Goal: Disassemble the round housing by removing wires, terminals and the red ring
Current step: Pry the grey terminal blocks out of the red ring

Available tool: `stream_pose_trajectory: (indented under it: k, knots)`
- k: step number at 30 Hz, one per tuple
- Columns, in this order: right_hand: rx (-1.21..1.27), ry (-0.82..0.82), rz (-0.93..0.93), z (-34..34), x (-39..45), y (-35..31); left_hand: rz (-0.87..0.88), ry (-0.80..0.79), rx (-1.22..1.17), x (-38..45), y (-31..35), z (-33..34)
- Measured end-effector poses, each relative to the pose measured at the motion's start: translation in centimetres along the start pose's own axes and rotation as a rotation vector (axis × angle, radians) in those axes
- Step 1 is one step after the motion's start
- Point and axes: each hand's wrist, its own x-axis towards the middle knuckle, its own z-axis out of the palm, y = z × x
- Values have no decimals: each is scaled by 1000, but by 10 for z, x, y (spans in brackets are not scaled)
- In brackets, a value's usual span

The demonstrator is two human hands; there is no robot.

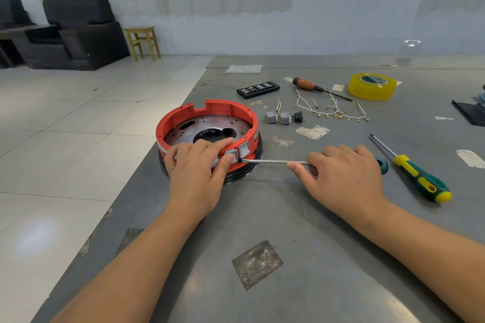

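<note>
Evidently wires [332,110] lie removed far right; red ring [183,116] remains, left hand [195,165] gripping it, right hand [341,173] clamping screwdriver [275,161].

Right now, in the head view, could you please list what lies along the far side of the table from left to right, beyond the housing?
Black bit case → wooden-handled screwdriver → yellow tape roll.
</note>
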Motion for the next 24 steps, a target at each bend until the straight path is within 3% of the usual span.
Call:
stream_pose_trajectory:
  k: [12, 24]
  knots:
    - [83, 22, 8, 12, 2, 1, 50, -15, -15, -1, 2, -2]
    - [194, 48, -102, 32, 20, 15, 90, -76, -77, -4, 0, -9]
